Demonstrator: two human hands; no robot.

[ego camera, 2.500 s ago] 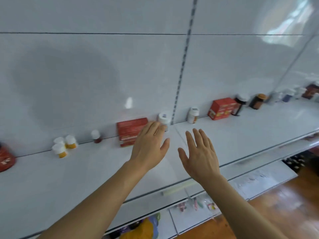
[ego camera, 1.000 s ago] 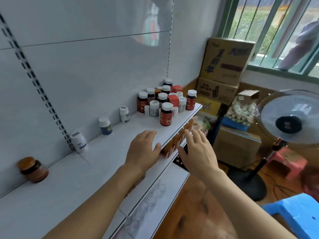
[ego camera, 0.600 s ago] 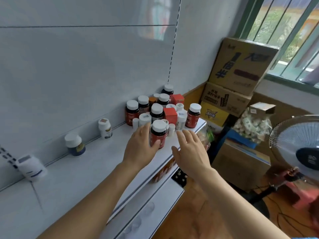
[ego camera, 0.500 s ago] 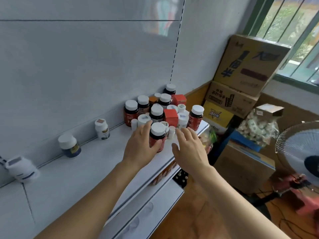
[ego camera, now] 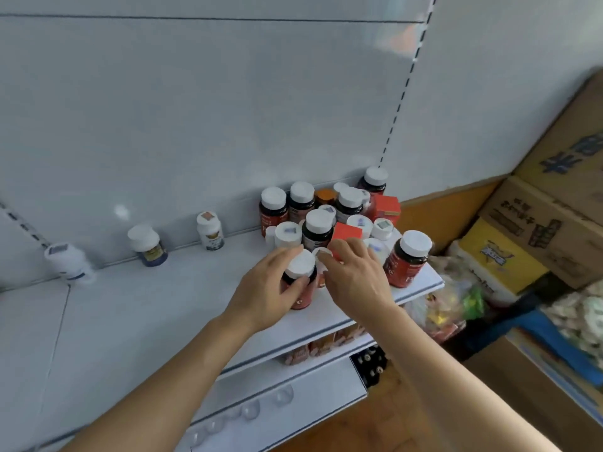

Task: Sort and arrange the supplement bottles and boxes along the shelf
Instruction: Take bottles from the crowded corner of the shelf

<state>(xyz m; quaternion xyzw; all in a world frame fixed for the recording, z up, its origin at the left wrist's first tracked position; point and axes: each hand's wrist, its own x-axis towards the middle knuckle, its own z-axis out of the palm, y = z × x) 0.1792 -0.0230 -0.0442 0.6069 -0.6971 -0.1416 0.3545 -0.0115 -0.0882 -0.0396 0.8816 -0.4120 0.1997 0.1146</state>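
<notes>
A crowd of dark supplement bottles with white caps, small white bottles and two red boxes (ego camera: 346,233) stands at the right end of the white shelf (ego camera: 146,314). My left hand (ego camera: 269,296) is wrapped around the front dark bottle with a red label (ego camera: 301,278), thumb and fingers on its sides. My right hand (ego camera: 355,278) lies just right of it, fingers spread, its fingertips touching a small white bottle (ego camera: 321,254) and the near red box. Another big dark bottle (ego camera: 409,262) stands at the shelf's right corner.
Three lone bottles stand along the back wall to the left: a white one (ego camera: 210,230), a blue one (ego camera: 148,246) and a blurred white one (ego camera: 67,260). Cardboard boxes (ego camera: 548,223) are stacked on the right. A lower shelf (ego camera: 293,396) juts out below.
My view has swung right along the shelf to its crowded end. Both hands came forward to the cluster; the left hand closed round the front bottle, and the right hand reached the small white bottle.
</notes>
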